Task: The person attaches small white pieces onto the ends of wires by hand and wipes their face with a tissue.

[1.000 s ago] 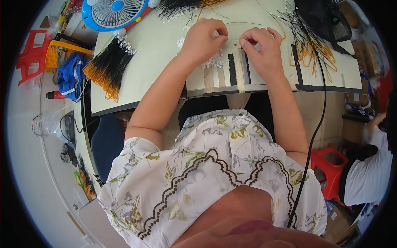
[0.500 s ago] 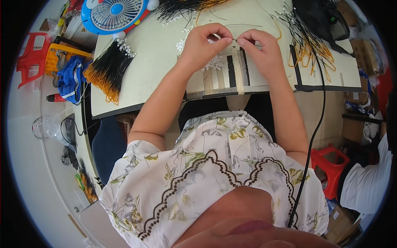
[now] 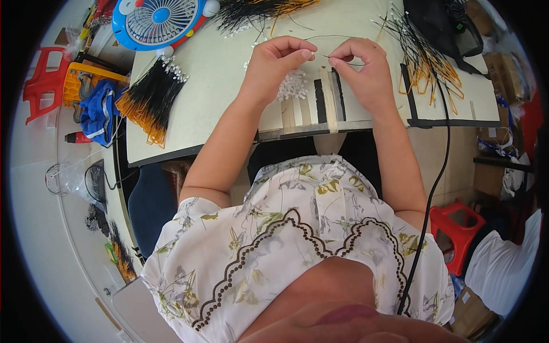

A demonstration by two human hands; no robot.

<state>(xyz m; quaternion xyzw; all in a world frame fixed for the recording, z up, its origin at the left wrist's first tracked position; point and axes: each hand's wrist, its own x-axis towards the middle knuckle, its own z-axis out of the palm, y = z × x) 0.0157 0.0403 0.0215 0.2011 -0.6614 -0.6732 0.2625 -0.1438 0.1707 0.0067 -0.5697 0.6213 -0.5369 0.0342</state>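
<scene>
Over the table's near part, my right hand [image 3: 364, 68] pinches a thin dark wire [image 3: 355, 64]. The wire's short tip pokes out to the left of the fingertips. Just left of it, a small gap away, my left hand [image 3: 275, 67] has thumb and index finger pressed together. Whatever sits between those fingertips is too small to make out. Below and between the hands lies a heap of small white connectors [image 3: 293, 86]. Next to the heap, light and black strips [image 3: 320, 100] are fixed to the tabletop near its front edge.
A bundle of black-and-orange wires with white ends [image 3: 151, 100] lies left on the table [image 3: 217, 97]; other wire bundles lie at the far side [image 3: 251, 12] and the right [image 3: 426, 57]. A blue fan [image 3: 160, 22] stands far left. A black cable [image 3: 445, 126] hangs over the right front edge.
My hands have come apart: the left fingertips have drawn back left from the wire tip, which the right hand still holds. More of the connector heap shows. A white sleeve at right has shifted.
</scene>
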